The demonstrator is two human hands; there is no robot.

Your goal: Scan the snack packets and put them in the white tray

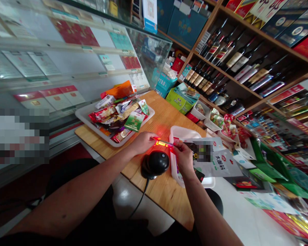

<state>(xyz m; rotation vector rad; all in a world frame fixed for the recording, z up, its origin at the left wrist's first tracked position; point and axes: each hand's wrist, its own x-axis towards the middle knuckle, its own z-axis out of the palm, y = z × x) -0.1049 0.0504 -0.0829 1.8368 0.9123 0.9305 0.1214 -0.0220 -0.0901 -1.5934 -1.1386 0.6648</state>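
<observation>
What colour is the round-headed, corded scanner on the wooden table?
The scanner is glossy black, best seen in the head view.

There's 2 hands [143, 142] [184, 156], 1 pkt [163, 143], 1 scanner [157, 163], 2 tbltop trays [113, 142] [187, 132], 1 tbl [166, 196].

both forearms are bare and smooth, widening from slender wrists toward the elbow. the left forearm [79, 200] bears one small, round, dark spot on its upper side; the right forearm [207, 208] looks plain. each grip, left grip [143, 142] and right grip [184, 158], is an ungloved hand. black clothing [105, 218] covers the lap, its folds lost in shadow, and a dark edge of cloth shows at the lower left corner.
</observation>
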